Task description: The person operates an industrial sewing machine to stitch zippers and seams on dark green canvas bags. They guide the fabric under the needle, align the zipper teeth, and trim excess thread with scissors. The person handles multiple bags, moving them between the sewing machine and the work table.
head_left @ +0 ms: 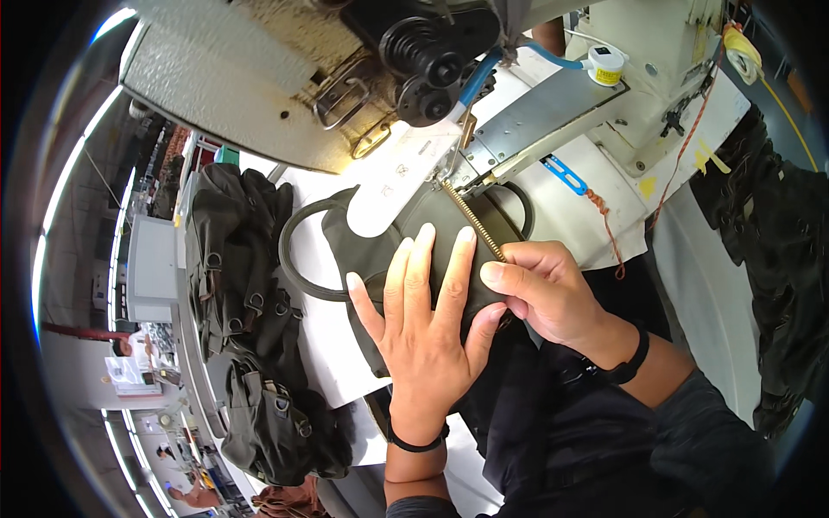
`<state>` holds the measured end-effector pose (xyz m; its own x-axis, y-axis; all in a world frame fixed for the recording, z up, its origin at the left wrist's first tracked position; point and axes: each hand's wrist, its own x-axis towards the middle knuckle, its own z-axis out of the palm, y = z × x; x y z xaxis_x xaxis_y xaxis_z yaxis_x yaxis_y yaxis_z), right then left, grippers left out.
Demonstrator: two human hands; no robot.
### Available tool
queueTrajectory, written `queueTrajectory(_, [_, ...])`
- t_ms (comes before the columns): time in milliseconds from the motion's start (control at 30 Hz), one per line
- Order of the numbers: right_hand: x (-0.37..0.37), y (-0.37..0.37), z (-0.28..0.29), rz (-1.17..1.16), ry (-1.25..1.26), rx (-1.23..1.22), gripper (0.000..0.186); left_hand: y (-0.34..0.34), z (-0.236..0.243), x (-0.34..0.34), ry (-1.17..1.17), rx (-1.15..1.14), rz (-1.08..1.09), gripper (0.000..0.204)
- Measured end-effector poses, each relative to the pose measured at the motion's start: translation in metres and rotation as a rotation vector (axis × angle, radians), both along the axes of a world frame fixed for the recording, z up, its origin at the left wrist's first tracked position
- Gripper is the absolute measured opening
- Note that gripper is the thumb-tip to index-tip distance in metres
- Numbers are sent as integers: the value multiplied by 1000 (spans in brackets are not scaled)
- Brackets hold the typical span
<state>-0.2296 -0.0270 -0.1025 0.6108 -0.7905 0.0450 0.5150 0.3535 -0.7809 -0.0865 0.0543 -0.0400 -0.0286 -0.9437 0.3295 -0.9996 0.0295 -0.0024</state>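
An olive fabric bag piece (345,224) with looped handles lies under the sewing machine (259,60), its brass zipper (471,216) running from the presser area toward my right hand. My left hand (423,337) lies on the fabric with fingers spread, below a white plate (380,198) on the machine. My right hand (553,293) pinches the fabric at the zipper's lower end, thumb on top. The piece's underside and the exact stitch point are hidden.
Piled olive bags with metal rings (242,259) lie left, dark fabric (768,259) hangs right. A blue plastic tool (566,173) with orange cord rests on the table (622,224). A white spool-like container (604,65) stands on the machine. Other people work far left.
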Motion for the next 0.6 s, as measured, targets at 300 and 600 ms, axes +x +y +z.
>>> queueTrajectory(300, [7, -15, -2, 9, 28, -17, 36, -12, -3, 8, 14, -20, -26, 62])
queueTrajectory(600, [25, -29, -2, -42, 51, -66, 37, -29, -10, 27, 85, -88, -76, 61])
